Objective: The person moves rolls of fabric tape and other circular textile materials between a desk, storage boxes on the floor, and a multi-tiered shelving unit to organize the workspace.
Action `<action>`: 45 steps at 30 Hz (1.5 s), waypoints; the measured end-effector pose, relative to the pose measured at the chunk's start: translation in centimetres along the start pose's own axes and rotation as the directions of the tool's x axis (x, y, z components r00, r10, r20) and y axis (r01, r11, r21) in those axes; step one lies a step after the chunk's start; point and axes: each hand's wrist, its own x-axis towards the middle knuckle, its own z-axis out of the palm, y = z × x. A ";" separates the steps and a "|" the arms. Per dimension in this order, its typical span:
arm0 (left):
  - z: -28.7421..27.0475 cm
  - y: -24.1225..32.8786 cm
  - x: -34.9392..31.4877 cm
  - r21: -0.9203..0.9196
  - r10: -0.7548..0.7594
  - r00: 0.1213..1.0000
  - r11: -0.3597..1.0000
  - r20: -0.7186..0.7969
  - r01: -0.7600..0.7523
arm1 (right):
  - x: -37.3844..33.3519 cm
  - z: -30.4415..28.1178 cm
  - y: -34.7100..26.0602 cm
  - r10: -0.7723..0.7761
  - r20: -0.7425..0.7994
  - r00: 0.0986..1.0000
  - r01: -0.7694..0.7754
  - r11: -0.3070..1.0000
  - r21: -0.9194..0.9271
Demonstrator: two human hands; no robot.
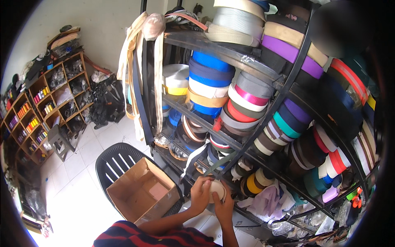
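Your left hand and right hand are clamped together round a pale roll — one at either side — near the rack; a box sits on the chair.

Between the fingers, the webbing roll looks matt, like woven cloth. Left of them, the box is matt cardboard and the slatted chair smooth plastic; above them, the rack is scuffed metal; right of them, crumpled plastic film shines.
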 end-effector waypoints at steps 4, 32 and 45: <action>0.5 -0.7 -0.4 -0.071 -0.089 0.996 0.994 -0.023 0.087 | -0.5 0.8 0.6 -0.027 -0.031 0.999 0.028 0.999 0.044; 2.1 -1.4 -0.3 -0.201 -0.529 0.661 0.679 0.533 0.706 | -1.4 -3.7 2.0 0.026 -0.033 0.999 -0.018 0.977 0.214; 1.7 0.3 1.4 -0.005 -0.168 0.903 0.983 0.396 0.185 | -1.2 -3.2 1.3 0.068 -0.053 0.996 -0.063 0.994 0.087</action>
